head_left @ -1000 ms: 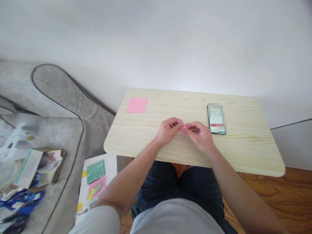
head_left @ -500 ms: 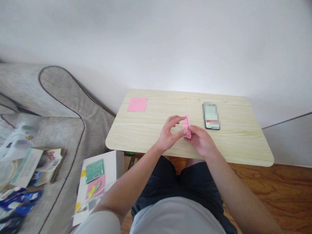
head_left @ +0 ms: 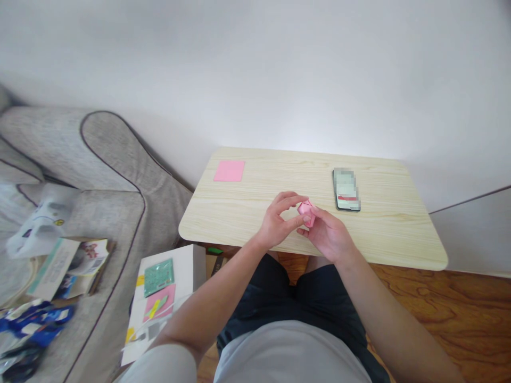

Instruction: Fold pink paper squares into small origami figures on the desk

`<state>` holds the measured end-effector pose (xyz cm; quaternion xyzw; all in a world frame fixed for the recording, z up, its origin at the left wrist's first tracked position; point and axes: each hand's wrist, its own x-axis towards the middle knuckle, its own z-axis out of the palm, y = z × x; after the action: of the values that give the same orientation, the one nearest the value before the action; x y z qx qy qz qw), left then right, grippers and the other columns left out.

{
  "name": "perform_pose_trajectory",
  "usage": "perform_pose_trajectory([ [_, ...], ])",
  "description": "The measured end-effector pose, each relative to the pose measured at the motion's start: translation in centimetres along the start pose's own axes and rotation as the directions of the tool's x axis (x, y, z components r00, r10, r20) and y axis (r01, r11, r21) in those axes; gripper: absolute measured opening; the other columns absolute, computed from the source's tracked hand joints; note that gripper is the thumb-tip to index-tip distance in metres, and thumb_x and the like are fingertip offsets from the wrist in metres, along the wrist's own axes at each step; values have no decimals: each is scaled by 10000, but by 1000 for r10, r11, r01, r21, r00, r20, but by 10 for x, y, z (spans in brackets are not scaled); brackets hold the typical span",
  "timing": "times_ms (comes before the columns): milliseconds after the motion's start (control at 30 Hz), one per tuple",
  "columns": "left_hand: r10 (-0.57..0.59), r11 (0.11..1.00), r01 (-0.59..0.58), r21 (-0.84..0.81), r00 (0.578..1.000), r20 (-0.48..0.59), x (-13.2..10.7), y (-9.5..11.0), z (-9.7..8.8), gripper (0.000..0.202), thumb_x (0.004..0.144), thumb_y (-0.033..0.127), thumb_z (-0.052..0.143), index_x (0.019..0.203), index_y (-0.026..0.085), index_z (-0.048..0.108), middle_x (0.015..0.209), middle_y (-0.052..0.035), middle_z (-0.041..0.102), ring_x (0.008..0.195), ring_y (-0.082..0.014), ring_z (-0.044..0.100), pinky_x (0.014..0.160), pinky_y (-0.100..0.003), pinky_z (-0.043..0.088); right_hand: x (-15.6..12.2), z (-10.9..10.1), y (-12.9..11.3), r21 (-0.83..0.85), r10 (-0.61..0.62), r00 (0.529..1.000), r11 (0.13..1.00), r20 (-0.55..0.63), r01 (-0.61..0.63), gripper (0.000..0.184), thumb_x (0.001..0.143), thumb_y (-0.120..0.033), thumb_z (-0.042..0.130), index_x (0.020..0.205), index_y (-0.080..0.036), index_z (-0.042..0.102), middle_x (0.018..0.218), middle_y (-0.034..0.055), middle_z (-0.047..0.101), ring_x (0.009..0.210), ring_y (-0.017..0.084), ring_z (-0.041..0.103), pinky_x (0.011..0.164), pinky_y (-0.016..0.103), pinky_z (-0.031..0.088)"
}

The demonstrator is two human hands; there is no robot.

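A small folded piece of pink paper (head_left: 306,210) is held above the front middle of the table. My left hand (head_left: 279,218) grips its left side, with the index finger at the upper edge and the thumb on the near face. My right hand (head_left: 328,231) pinches it from the right, and some of those fingers are hidden behind the paper and palm. Flat at the table's back left lies a square pink sheet (head_left: 229,171).
On the light wooden table (head_left: 383,234) a phone (head_left: 346,189) lies right of my hands. A white box (head_left: 186,258) at the left carries a green packet (head_left: 158,277) and pink paper (head_left: 163,298). Beyond it, a grey sofa (head_left: 107,213) holds cartons (head_left: 59,266) and bags.
The folded pink paper has turned from a narrow, edge-on view to show a broader, opened-out face. Both hands keep hold of it, their fingers slightly shifted. The camera view has moved a little.
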<state>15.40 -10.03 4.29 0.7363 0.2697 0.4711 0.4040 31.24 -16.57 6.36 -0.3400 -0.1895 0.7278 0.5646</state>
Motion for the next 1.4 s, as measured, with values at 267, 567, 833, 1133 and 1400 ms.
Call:
perform_pose_trajectory([
  [267,-30,997,33,70,999,-43,-4,2,3,382,875,430,786,1212,255,740,1226,-99,698,1182,-237,642,1002,-409,536,-2,-3,4,-162,-86,994,984,-70,74,227,847,-442,780,734,-258,713,841,2,675,837,175,597,749,301,521],
  [567,-32,988,39,151,998,-53,-5,7,5,357,876,447,786,1169,248,743,1169,-80,768,1110,-231,661,1028,-435,508,-1,-6,9,-241,-146,986,963,-86,121,207,871,-478,739,963,-308,816,1172,20,761,1105,232,644,873,340,535],
  [833,-66,990,73,120,996,-57,-6,10,10,387,876,432,791,1215,256,734,1179,-73,763,1091,-223,654,1002,-410,515,-1,-5,11,-164,-122,987,981,-102,104,208,862,-490,741,822,-287,758,1037,14,742,1087,230,635,878,353,530],
  [1133,-106,994,108,29,993,-59,-7,12,9,304,963,418,685,1214,257,742,1224,-78,755,1118,-215,657,1017,-409,516,-2,-1,10,-103,-90,985,992,-146,75,164,842,-455,764,915,-308,765,1042,-9,744,1030,216,646,826,337,535],
  [1400,-209,977,206,-57,976,-63,-7,4,10,340,936,424,722,1235,264,744,1235,-72,758,1132,-209,669,975,-379,516,3,-8,17,-124,-109,980,988,-164,89,209,845,-464,782,998,-322,785,1056,-15,752,983,187,647,791,304,525],
])
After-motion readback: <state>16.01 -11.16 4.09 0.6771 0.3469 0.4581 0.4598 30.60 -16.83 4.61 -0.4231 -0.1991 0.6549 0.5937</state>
